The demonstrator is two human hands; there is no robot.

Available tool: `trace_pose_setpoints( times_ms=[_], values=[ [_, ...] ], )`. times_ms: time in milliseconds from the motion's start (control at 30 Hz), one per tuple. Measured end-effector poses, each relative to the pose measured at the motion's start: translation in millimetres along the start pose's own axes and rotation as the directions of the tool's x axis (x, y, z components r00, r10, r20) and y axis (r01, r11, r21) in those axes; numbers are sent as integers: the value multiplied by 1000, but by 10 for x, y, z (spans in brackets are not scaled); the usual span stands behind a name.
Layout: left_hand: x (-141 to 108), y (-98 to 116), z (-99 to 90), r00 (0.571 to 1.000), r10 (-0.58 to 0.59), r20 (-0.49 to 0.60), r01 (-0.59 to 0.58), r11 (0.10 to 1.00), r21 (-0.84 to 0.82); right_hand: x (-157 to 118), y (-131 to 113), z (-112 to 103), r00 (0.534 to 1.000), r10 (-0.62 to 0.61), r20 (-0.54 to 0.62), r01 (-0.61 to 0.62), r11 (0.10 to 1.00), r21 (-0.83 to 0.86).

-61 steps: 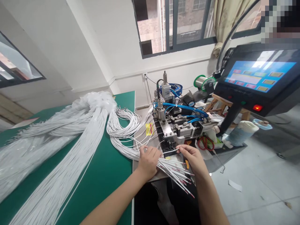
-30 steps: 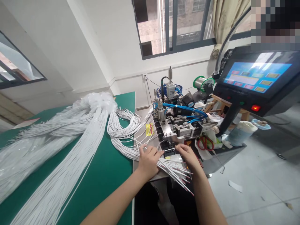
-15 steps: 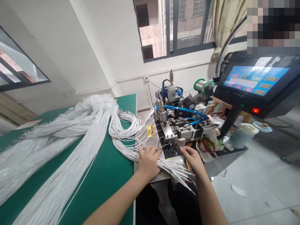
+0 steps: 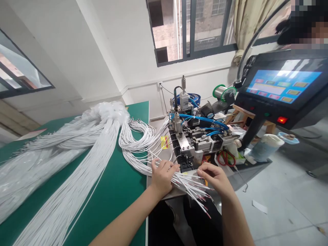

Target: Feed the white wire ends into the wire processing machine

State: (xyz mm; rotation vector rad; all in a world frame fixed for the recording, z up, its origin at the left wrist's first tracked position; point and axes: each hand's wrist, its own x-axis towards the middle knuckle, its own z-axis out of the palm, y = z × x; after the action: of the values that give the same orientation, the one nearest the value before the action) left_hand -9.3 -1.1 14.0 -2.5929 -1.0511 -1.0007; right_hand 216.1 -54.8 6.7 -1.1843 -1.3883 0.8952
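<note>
My left hand lies over a bundle of thin white cables, its fingers curled around them at the edge of the machine table. The loose cable ends fan out to the right of it, several with reddish tips. At these ends is my right hand, thumb and forefinger drawn together in a pinch. Whether a cable is between those fingertips is hard to make out. Just beyond both hands stands a bench machine with metal cylinders and blue air hoses; several white cables lie along its left side.
More white cables, partly in clear plastic, cover the green table on the left. Red-handled scissors, a wire spool, a bluish-white roll and a lit control screen are on the right. Another person's dark hair shows top right.
My right hand has come down from the machine's front plate to the cable ends. The left hand stays on the bundle, its fingers slightly shifted. The loose ends have moved a little.
</note>
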Motion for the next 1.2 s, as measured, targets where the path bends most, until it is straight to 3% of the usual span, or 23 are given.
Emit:
trace_pose_setpoints(
  times_ms=[133,267,467,667,1033,1200],
  values=[
    [9,6,-10,1000,15,-1,-15,1000,14,-15,-64,-55,972,-161,172,174,982,-66],
    [9,3,-8,1000,30,-6,-29,999,44,-13,-68,-73,950,-193,247,217,973,-75],
    [-9,-20,16,998,56,17,-56,998,13,11,5,32,996,-89,27,90,996,-28],
    [-9,-32,22,996,76,35,-77,997,17,62,128,170,982,39,-187,-27,998,65],
    [-11,-20,18,994,102,46,-104,994,35,113,280,252,955,123,-271,-74,980,186],
    [16,33,-49,997,75,-16,-73,995,70,140,283,266,932,141,-334,-60,969,241]
  ],
)
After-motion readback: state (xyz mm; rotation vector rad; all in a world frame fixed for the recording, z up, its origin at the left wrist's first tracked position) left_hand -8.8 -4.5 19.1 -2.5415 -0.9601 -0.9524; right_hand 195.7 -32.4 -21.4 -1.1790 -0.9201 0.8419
